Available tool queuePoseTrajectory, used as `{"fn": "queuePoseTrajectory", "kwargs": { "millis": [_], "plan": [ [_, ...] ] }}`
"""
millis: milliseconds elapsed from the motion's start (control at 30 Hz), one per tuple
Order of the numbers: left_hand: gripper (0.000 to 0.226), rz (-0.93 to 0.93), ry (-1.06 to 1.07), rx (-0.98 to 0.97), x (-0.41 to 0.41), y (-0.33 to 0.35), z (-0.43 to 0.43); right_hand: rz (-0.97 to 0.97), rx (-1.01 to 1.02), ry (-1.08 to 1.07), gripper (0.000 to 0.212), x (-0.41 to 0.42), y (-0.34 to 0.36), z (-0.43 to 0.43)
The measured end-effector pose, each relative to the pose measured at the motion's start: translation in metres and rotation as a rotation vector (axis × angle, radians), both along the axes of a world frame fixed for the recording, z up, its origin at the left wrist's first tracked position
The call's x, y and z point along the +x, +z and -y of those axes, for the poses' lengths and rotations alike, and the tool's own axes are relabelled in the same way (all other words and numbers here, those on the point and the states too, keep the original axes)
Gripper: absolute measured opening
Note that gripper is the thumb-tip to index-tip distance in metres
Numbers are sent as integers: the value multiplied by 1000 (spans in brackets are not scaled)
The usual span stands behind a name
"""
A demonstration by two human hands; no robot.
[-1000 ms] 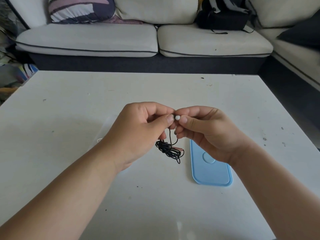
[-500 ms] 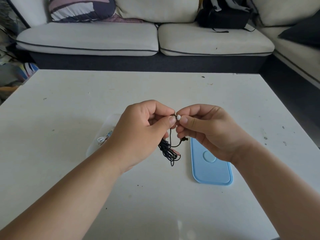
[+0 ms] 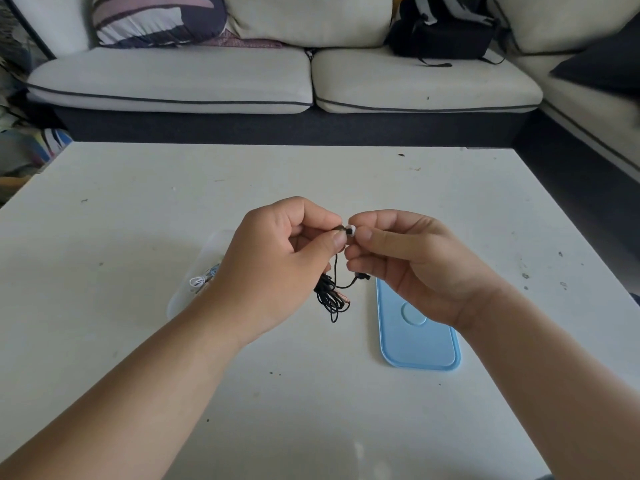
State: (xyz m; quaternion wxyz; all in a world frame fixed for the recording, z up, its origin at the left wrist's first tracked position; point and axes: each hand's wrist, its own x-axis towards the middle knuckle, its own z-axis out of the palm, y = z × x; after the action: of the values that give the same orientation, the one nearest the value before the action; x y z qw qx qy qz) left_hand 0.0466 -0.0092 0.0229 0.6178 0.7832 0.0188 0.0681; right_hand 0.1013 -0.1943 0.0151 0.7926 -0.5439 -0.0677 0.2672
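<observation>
With left hand (image 3: 277, 258) pinching earbud (image 3: 341, 229) and right hand (image 3: 408, 265) pinching white tip (image 3: 350, 231), push tip on straight, turn little, leave cord (image 3: 330, 296) hanging slack.

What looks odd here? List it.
The cord, its ear tip pinched by the right hand, hangs tangled below the left hand. The lid lies on the table, apart from the box behind that hand. Dark specks mark the table. Nothing looks spilled or broken.

Matt black cord (image 3: 331, 299); glossy blue plastic lid (image 3: 419, 337)
</observation>
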Motion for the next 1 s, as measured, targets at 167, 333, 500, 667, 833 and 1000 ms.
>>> {"fn": "queuePoseTrajectory", "kwargs": {
  "millis": [167, 333, 500, 667, 833, 1000],
  "plan": [
    [12, 6, -11, 9, 1, -1, -1, -45, 9, 8, 11, 1, -3, -2],
    [12, 15, -12, 20, 0, -1, -1, -31, 18, 42, 8, -1, -3, -3],
    [12, 24, 9, 33, 0, -2, 0, 7, 6, 39, 9, -1, -5, -5],
    [11, 23, 54, 66, 0, -6, 2, 57, -23, 19, 11, -3, -9, -8],
    [10, 69, 133, 71, -1, -8, 8, 90, -5, -60, 9, -5, -14, -14],
    [10, 73, 157, 80, -1, -9, 11, 110, -10, -93, 9, -7, -15, -14]
  ]
}}
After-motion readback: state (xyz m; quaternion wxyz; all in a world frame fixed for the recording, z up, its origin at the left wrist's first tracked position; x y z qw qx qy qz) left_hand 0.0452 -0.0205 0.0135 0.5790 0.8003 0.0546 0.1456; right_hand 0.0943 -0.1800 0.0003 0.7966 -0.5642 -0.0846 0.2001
